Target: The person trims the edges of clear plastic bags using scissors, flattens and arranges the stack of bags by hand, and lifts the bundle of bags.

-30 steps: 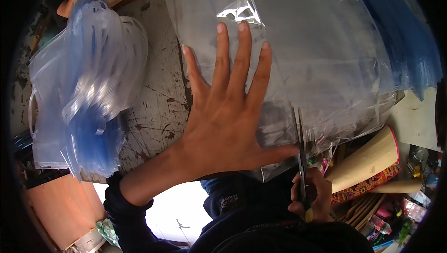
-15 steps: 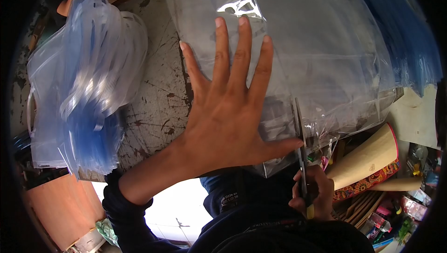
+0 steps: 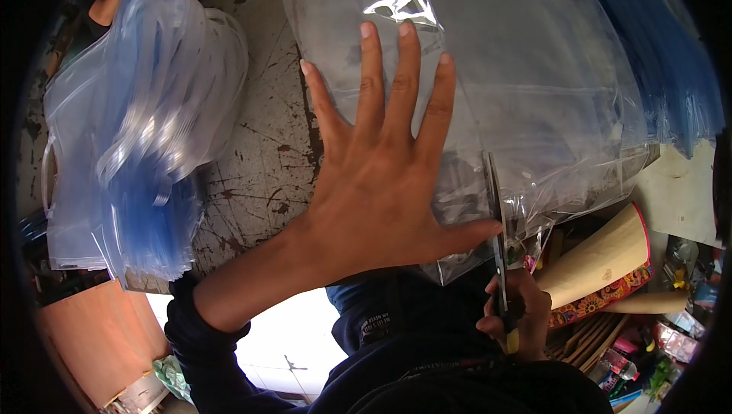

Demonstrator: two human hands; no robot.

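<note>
1. The left hand [image 3: 374, 193] lies palm down, its fingers spread wide and straight, on a clear plastic sheet [image 3: 534, 71].
2. That sheet runs under the fingertips, past them on the far side, and well out to the right of the little gap beside the thumb; one glossy corner of it shows just below the thumb.
3. The right hand [image 3: 528, 303], below and to the right of the left thumb, has its fingers curled around the scissors [image 3: 497, 242] near the handles.
4. The blades point away from the body, close together, and pass right by the left thumb tip — whether they touch it, I cannot tell.
5. Left of the spread fingers, well apart from them, sits a bundle of looped plastic strips [image 3: 164, 109], whitish above and blue below.
6. Between bundle and fingers shows the scratched tabletop [image 3: 263, 128].
7. Far right of the fingertips hangs blue plastic [image 3: 663, 63].
8. Just right of the right hand's fingers is a rolled tan mat [image 3: 598, 254], with patterned cloth [image 3: 602, 294] along its lower edge.
</note>
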